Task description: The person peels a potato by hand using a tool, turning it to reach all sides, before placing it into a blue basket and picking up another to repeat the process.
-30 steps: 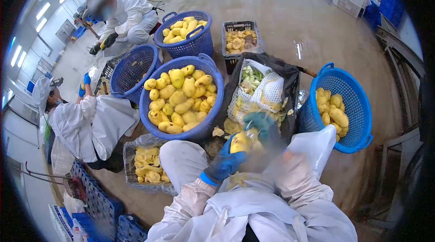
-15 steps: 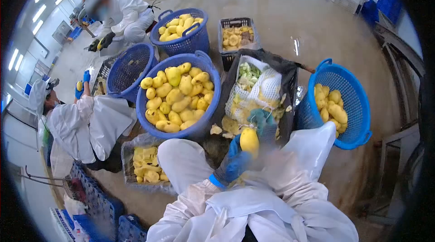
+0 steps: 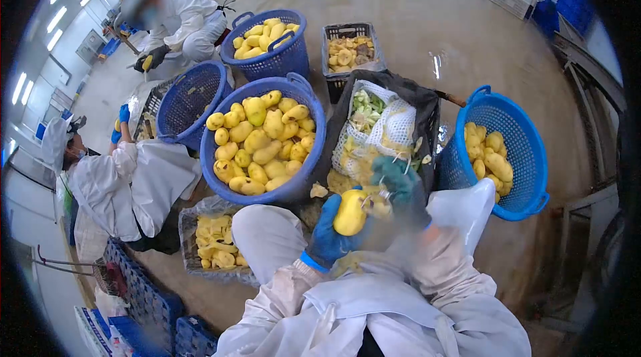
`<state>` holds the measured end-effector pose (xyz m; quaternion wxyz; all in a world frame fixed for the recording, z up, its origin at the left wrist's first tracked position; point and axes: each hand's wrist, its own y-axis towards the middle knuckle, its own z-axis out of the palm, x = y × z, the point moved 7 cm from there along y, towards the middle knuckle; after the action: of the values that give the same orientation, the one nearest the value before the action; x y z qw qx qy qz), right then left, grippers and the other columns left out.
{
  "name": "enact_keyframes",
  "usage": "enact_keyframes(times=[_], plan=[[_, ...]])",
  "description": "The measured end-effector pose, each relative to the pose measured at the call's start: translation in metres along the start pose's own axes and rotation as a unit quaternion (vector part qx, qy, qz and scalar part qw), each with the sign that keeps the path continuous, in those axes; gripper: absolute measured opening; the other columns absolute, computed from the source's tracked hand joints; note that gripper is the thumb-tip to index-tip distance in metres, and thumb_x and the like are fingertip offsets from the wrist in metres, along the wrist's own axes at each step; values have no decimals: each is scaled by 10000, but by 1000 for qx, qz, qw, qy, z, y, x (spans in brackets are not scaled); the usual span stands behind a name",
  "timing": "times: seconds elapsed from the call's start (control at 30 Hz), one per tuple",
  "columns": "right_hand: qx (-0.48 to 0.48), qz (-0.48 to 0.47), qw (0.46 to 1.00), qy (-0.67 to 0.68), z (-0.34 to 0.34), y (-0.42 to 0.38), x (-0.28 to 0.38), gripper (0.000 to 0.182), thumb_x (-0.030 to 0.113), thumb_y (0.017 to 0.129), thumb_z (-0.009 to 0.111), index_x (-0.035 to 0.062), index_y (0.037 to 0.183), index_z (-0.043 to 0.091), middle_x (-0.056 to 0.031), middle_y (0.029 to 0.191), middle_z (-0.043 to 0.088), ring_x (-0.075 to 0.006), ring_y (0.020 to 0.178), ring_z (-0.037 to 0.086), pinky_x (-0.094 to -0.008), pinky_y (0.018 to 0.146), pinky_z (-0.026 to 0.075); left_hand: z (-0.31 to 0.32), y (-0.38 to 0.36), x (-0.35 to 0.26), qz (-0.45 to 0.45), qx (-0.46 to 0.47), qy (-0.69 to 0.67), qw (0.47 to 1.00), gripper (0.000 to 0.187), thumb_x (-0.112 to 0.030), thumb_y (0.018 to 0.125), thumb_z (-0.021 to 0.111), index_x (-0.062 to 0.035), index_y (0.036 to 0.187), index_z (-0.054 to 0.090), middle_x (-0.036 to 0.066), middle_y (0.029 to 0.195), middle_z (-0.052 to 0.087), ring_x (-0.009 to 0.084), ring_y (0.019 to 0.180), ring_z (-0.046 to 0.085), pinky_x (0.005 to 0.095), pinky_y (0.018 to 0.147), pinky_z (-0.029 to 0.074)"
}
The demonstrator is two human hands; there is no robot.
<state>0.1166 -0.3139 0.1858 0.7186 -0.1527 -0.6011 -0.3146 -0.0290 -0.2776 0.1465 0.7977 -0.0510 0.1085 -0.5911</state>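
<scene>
My left hand (image 3: 327, 235), in a blue glove, is wrapped round a yellow mango (image 3: 350, 214) above my lap. Close on its right side is my right hand (image 3: 400, 187) in a green glove, closed on a small metal peeler (image 3: 384, 192) that is mostly hidden. A strip of peel hangs blurred between the peeler and the fruit. Just beyond my hands stands a crate lined with a black bag (image 3: 325, 150), holding peelings and white foam netting (image 3: 398, 126).
Left of the crate, a blue basket (image 3: 208, 146) is heaped with mangoes; another blue basket (image 3: 531, 156) at right holds more. A crate of peelings (image 3: 190, 263) sits by my left knee. Two co-workers (image 3: 110, 183) (image 3: 190, 20) sit at left beside further baskets.
The mango has tipped from upright to slanted and moved slightly left with my left hand. My right hand has turned, and the peeler now shows at the fruit's side.
</scene>
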Motion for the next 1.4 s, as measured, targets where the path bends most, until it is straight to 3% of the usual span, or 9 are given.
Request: enact_keyframes(times=[0.13, 0.27, 0.33, 0.5, 0.7, 0.83, 1.03, 1.1, 1.4], plan=[[70, 74, 995, 2, 36, -18, 6, 267, 192, 920, 578, -32, 1062, 607, -75, 894, 646, -154, 808, 624, -295, 746, 505, -22, 8, 6, -35, 47, -82, 995, 506, -451, 918, 514, -88, 1270, 494, 142, 1222, 558, 288, 1085, 571, 405, 892, 502], [-35, 62, 997, 31, -9, 17, -49, 226, 178, 919, 576, -23, 1013, 622, -74, 876, 649, -154, 795, 629, -299, 736, 503, -3, -10, -6, 115, -44, 254, 959, 494, -457, 917, 512, -82, 1239, 514, 151, 1190, 574, 292, 1068, 584, 396, 886, 506], [-121, 21, 992, 21, -54, 32, -53, 210, 171, 921, 571, -20, 987, 627, -71, 863, 649, -155, 788, 630, -298, 732, 501, -7, -8, 4, -54, -41, 53, 996, 495, -448, 913, 527, -67, 1229, 519, 154, 1179, 578, 295, 1074, 581, 395, 886, 507], [-72, -104, 965, -232, -33, 6, 3, 198, 162, 919, 572, -17, 981, 632, -62, 834, 649, -160, 749, 627, -296, 724, 501, -15, 0, 0, 1, -62, 16, 998, 470, -401, 921, 541, -52, 1234, 514, 148, 1155, 582, 273, 1054, 587, 397, 864, 524], [36, 18, 997, -59, 18, -6, -31, 232, 181, 927, 535, -16, 993, 637, -85, 896, 673, -157, 745, 630, -301, 682, 507, -21, -1, -4, 114, -44, 259, 958, 428, -361, 924, 537, -95, 1257, 506, 124, 1150, 582, 252, 1018, 594, 366, 826, 534], [-160, -7, 987, -26, -84, 46, -70, 227, 201, 931, 535, 9, 935, 656, -74, 830, 662, -137, 758, 618, -283, 693, 484, -9, -7, 10, -35, -55, 28, 997, 469, -398, 912, 538, -104, 1276, 501, 154, 1179, 574, 286, 1034, 591, 380, 821, 536], [-49, 6, 996, -77, -6, -11, 1, 207, 153, 917, 525, -14, 942, 646, -53, 792, 635, -149, 776, 621, -285, 700, 490, 11, -9, -10, 182, -33, 335, 924, 472, -419, 917, 536, -92, 1258, 513, 140, 1128, 589, 268, 1025, 598, 378, 837, 526], [18, -41, 994, -103, 16, -16, 3, 205, 152, 914, 533, -15, 953, 645, -59, 809, 641, -149, 784, 623, -287, 692, 493, -22, 9, 9, -13, -89, -8, 996, 466, -443, 912, 541, -113, 1241, 525, 114, 1090, 602, 229, 983, 612, 347, 767, 532], [-130, -27, 991, -34, -72, 36, -32, 185, 126, 924, 522, -4, 942, 652, -98, 988, 655, -164, 867, 623, -301, 809, 483, -26, -9, 3, -10, -78, 139, 987, 507, -438, 920, 525, -118, 1311, 476, 117, 1146, 598, 228, 972, 612, 304, 702, 547]])
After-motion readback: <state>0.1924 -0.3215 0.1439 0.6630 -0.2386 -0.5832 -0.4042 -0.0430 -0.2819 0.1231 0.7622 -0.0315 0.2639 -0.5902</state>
